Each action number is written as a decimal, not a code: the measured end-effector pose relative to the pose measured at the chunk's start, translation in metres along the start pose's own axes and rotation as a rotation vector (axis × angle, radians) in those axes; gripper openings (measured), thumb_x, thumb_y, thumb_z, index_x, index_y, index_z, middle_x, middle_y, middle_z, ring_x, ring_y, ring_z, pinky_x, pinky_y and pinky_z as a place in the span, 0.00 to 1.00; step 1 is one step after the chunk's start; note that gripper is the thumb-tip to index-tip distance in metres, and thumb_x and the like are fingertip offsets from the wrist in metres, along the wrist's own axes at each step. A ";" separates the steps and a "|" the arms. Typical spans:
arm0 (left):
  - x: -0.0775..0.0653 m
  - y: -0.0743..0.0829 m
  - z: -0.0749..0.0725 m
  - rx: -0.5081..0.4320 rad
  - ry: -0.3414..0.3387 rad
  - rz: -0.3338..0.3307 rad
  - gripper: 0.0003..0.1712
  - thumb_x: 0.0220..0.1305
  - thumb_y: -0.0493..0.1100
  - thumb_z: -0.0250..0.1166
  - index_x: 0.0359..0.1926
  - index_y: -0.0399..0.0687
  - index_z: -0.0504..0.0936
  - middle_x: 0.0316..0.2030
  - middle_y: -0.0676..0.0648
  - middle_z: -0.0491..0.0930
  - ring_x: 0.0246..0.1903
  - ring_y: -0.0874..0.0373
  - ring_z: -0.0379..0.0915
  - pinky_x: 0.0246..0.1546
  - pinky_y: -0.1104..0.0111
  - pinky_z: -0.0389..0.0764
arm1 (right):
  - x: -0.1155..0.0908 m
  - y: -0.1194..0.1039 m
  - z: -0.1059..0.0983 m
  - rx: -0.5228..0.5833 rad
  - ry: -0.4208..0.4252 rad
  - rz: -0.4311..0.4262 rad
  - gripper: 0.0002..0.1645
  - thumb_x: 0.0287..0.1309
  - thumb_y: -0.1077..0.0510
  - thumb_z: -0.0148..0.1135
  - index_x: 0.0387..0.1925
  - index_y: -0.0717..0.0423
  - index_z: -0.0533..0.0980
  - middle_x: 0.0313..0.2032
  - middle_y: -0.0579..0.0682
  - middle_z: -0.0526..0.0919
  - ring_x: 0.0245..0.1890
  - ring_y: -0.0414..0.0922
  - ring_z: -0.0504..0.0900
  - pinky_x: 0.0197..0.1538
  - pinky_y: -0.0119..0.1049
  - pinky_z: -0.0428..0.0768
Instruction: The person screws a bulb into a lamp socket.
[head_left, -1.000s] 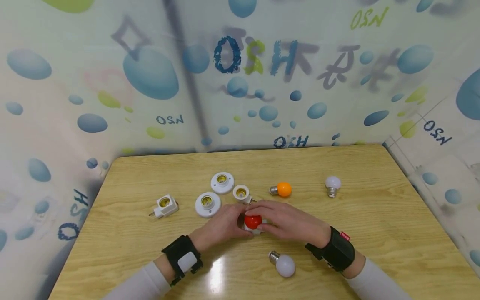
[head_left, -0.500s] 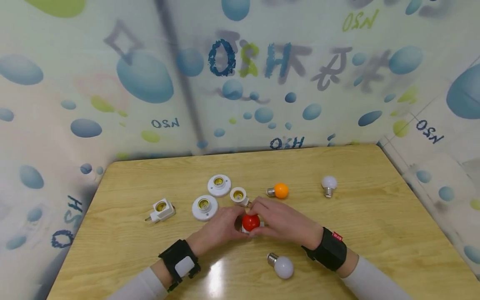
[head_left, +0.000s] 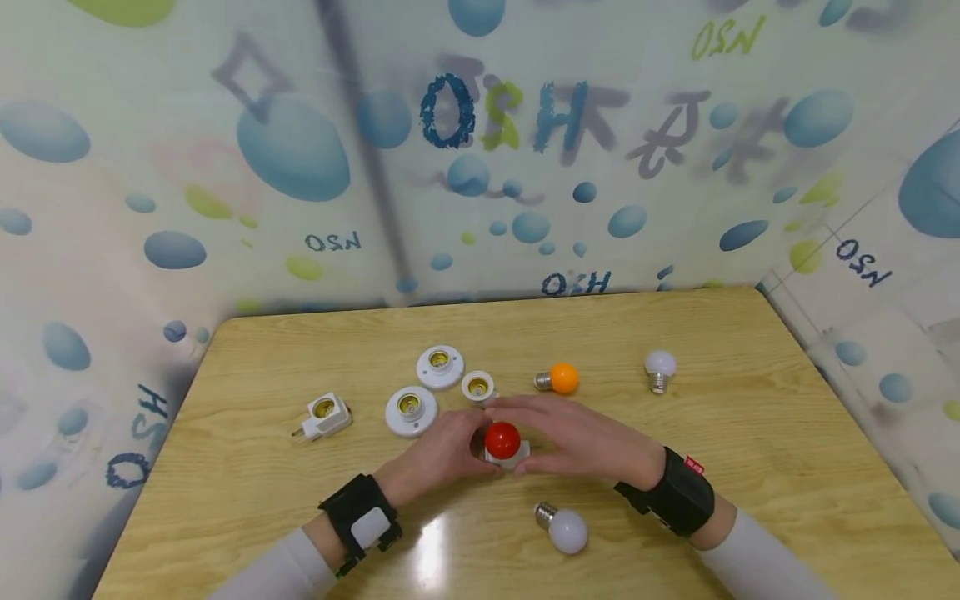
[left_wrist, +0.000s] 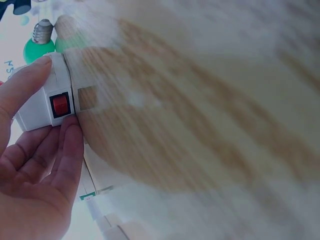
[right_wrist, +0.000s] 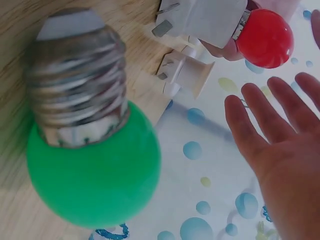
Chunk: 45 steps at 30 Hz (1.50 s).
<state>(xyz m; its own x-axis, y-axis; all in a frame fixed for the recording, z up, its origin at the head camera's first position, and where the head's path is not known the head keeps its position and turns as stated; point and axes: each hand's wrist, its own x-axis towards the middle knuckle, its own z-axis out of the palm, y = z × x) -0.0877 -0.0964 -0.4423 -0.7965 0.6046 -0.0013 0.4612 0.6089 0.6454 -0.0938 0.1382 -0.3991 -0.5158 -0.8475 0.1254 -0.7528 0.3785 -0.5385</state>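
Observation:
A red bulb (head_left: pixel 502 439) stands upright in a white plug-in lamp socket (head_left: pixel 519 456) at mid-table. My left hand (head_left: pixel 441 450) grips that socket; the left wrist view shows thumb and fingers on opposite sides of its body, beside a red rocker switch (left_wrist: pixel 60 104). My right hand (head_left: pixel 577 437) is spread around the bulb's right side. In the right wrist view its fingers (right_wrist: pixel 280 107) are extended, apart from the red bulb. Nearer me lies a bulb (head_left: pixel 567 531) that looks pale in the head view; a green bulb (right_wrist: pixel 95 165) fills the right wrist view's left side.
Behind my hands are two round white lamp bases (head_left: pixel 440 367) and a small plug-in socket (head_left: pixel 477 387). Another plug-in socket (head_left: pixel 326 416) lies left. An orange bulb (head_left: pixel 562 378) and a white bulb (head_left: pixel 660 367) lie back right. A patterned wall covering (head_left: pixel 480 225) borders the table.
My right fingers were close around the red bulb half a second ago; now they have spread and drawn away from it. My left hand keeps hold of the socket.

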 end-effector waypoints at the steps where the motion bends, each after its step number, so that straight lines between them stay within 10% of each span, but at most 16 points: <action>1: 0.000 0.000 0.000 -0.002 0.000 0.003 0.31 0.44 0.50 0.77 0.51 0.50 0.78 0.39 0.58 0.80 0.35 0.68 0.74 0.37 0.75 0.76 | 0.000 0.000 0.000 0.001 -0.004 -0.013 0.41 0.58 0.42 0.63 0.71 0.47 0.64 0.69 0.41 0.64 0.66 0.41 0.63 0.63 0.42 0.67; 23: 0.000 0.000 -0.002 0.003 -0.016 0.005 0.36 0.45 0.52 0.76 0.58 0.53 0.78 0.41 0.61 0.79 0.34 0.66 0.72 0.36 0.73 0.75 | 0.003 0.006 0.016 -0.005 0.041 -0.131 0.26 0.63 0.57 0.61 0.62 0.55 0.72 0.66 0.46 0.69 0.63 0.41 0.68 0.59 0.37 0.71; 45: -0.001 -0.001 0.001 -0.011 0.009 0.002 0.21 0.47 0.53 0.74 0.42 0.54 0.79 0.30 0.62 0.76 0.29 0.66 0.72 0.29 0.75 0.74 | 0.012 0.006 0.022 -0.125 0.164 -0.086 0.27 0.55 0.39 0.62 0.51 0.49 0.73 0.48 0.41 0.75 0.46 0.34 0.72 0.50 0.26 0.74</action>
<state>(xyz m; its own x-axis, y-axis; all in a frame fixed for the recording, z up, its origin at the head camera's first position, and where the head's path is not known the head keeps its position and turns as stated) -0.0867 -0.0971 -0.4436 -0.7992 0.6010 0.0069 0.4584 0.6020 0.6538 -0.0956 0.1225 -0.4194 -0.4993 -0.8107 0.3058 -0.8367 0.3594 -0.4134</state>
